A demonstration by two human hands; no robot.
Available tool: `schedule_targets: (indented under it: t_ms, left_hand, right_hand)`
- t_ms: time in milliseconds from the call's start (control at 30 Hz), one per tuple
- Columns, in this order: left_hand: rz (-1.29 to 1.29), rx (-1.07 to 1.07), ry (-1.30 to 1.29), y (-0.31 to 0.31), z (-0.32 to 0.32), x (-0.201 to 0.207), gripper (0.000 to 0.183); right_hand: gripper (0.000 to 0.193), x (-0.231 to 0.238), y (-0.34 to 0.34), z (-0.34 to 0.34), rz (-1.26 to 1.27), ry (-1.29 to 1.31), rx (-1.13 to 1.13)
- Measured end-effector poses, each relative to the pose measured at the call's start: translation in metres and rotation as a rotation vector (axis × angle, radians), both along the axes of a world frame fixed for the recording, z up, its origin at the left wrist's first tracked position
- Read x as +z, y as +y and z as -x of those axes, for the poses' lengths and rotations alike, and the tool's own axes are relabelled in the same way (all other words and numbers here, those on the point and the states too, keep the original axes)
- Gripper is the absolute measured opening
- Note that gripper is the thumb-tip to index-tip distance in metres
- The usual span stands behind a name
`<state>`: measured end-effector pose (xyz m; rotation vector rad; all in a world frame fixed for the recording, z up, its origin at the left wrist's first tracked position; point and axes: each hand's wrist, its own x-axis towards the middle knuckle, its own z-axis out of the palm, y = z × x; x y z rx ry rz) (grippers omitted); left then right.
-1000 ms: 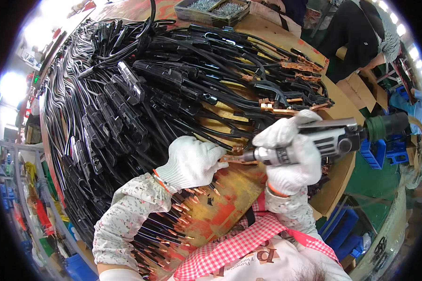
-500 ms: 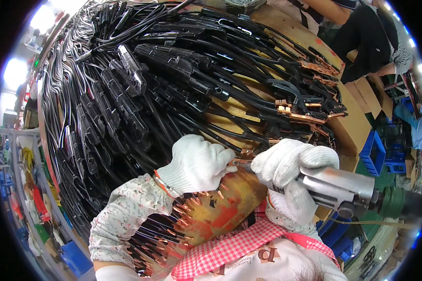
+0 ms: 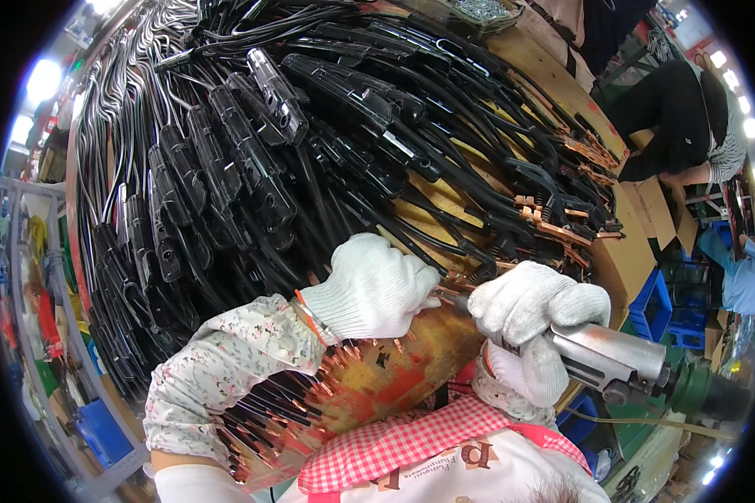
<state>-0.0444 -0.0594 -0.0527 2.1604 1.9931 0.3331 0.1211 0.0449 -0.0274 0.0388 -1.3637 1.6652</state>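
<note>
In my gloved right hand (image 3: 533, 314) is a silver, pistol-like power tool (image 3: 608, 356) with a dark green fitting at its rear end. Its front end points left, toward my left hand. My gloved left hand (image 3: 382, 285) is closed, its fingertips pinched around a small copper cable end (image 3: 445, 293) that meets the front of the tool. The exact contact is partly hidden by both gloves. Right beyond my hands lie black cables with copper jaws (image 3: 554, 226). Under my left forearm, several thin black cables end in bare copper tips (image 3: 335, 360).
A large heap of black cables with long black plastic handles (image 3: 260, 176) covers the yellow, paint-worn table (image 3: 394, 369). At the right are a cardboard box (image 3: 621, 251) and blue crates (image 3: 650, 306). Another person (image 3: 679, 117) sits at the far right. Shelving (image 3: 38, 335) stands at the left.
The view has shifted a little, so the heap appears farther right. Both hands remain close together at the copper end, the right one still gripping the tool.
</note>
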Motion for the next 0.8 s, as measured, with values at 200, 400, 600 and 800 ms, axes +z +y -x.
schedule_targets:
  t_ms: [200, 400, 600, 800]
  left_hand:
    - [-0.01, -0.007, 0.003, 0.0, 0.0, 0.001, 0.022]
    - [-0.061, -0.051, 0.039, 0.004, -0.004, 0.001, 0.024]
    - [-0.165, -0.05, 0.055, 0.003, -0.006, 0.006, 0.022]
    - [-0.004, -0.105, -0.165, 0.002, 0.005, 0.024, 0.022]
  right_hand:
    - [0.032, 0.001, -0.003, 0.0, -0.027, 0.026, -0.003]
    - [0.037, 0.004, 0.001, -0.01, 0.11, -0.066, 0.038]
    - [0.031, 0.011, 0.025, -0.086, 0.779, -0.213, -0.213]
    - [0.026, -0.095, 0.07, -0.217, 0.864, -0.907, -0.796]
